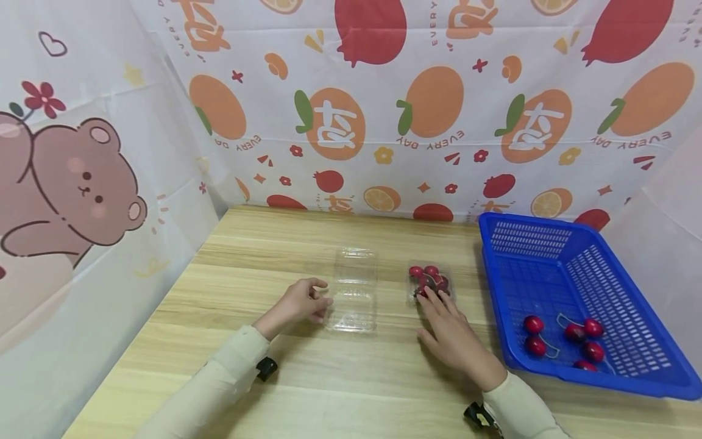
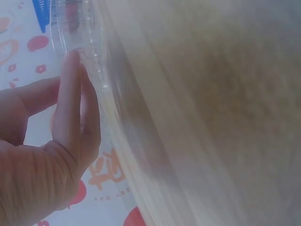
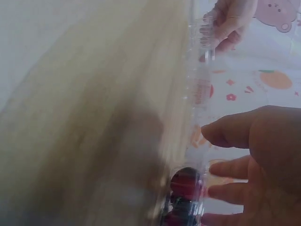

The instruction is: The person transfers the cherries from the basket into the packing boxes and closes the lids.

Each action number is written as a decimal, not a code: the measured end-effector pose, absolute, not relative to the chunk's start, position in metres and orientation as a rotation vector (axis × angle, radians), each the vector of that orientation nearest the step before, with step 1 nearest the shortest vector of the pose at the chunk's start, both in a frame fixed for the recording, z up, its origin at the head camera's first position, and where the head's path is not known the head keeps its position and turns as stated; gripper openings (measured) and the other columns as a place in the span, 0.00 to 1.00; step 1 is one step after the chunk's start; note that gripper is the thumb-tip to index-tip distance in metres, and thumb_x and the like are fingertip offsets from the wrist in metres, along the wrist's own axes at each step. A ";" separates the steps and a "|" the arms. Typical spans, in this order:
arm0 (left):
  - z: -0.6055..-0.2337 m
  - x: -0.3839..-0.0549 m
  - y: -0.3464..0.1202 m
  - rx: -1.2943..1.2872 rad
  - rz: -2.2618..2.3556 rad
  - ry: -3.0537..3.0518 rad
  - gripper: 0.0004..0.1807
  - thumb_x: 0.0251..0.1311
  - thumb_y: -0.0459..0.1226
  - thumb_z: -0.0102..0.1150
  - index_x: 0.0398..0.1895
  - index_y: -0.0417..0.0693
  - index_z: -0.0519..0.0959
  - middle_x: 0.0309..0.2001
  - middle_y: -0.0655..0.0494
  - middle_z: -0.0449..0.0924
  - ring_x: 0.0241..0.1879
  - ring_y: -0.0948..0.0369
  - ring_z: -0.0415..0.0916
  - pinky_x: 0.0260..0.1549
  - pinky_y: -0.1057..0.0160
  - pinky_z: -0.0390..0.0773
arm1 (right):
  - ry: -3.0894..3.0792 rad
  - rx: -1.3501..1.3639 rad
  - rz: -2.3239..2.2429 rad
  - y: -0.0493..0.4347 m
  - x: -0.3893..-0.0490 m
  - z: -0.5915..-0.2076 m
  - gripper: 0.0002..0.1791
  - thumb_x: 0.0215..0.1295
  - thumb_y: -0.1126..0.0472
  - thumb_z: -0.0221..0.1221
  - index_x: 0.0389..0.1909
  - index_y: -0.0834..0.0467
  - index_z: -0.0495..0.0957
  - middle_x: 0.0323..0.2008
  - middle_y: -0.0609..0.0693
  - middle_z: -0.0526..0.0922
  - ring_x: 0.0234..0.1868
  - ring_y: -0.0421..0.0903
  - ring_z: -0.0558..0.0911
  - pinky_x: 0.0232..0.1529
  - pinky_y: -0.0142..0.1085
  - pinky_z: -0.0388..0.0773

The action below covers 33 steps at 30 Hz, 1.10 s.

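A clear plastic clamshell box (image 1: 353, 308) lies unfolded on the table, its lid half (image 1: 356, 265) toward the back. My left hand (image 1: 303, 300) is at the box's left edge, fingers loosely bent and fingertips against the rim in the left wrist view. To the right sits a smaller-looking clear plastic box (image 1: 451, 291) with several red cherries (image 1: 428, 280) in it; whether its lid is closed I cannot tell. My right hand (image 1: 452, 332) reaches over its near side, fingers spread and fairly straight, fingertips at the box. In the right wrist view, dark red cherries (image 3: 186, 182) show through the plastic.
A blue plastic basket (image 1: 493, 292) stands on the right side of the table, with several cherries (image 1: 592, 327) near its front. The wooden table (image 1: 263, 244) meets a fruit-print cloth (image 1: 384, 110) at the back and a bear-print cloth (image 1: 71, 292) on the left.
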<state>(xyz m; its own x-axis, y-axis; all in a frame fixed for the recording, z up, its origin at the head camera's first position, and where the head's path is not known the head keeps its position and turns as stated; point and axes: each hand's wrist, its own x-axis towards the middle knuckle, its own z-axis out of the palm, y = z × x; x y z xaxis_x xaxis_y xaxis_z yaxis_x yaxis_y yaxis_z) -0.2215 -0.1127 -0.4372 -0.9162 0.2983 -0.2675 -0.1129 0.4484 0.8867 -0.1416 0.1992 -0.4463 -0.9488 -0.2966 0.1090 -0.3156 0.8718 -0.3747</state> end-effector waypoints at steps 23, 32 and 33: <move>-0.439 -0.220 -0.112 0.181 1.508 2.291 0.27 0.62 0.27 0.58 0.63 0.26 0.63 0.34 0.44 0.75 0.26 0.57 0.79 0.29 0.58 0.87 | -2.816 0.725 0.590 0.247 -0.115 -0.333 0.02 0.62 0.62 0.64 0.31 0.51 0.83 0.27 0.36 0.81 0.28 0.29 0.76 0.27 0.26 0.80; -0.440 -0.220 -0.111 0.174 1.503 2.300 0.26 0.62 0.27 0.57 0.62 0.26 0.64 0.33 0.43 0.76 0.25 0.57 0.79 0.28 0.59 0.87 | -2.875 0.461 0.551 0.314 -0.139 -0.328 0.04 0.60 0.57 0.66 0.28 0.51 0.81 0.25 0.41 0.80 0.28 0.37 0.78 0.29 0.27 0.80; -0.440 -0.220 -0.110 0.171 1.501 2.302 0.26 0.62 0.27 0.57 0.62 0.26 0.64 0.33 0.43 0.76 0.25 0.56 0.79 0.27 0.59 0.87 | -2.893 0.420 0.552 0.322 -0.141 -0.329 0.05 0.60 0.56 0.66 0.28 0.51 0.81 0.26 0.42 0.80 0.29 0.39 0.78 0.30 0.27 0.80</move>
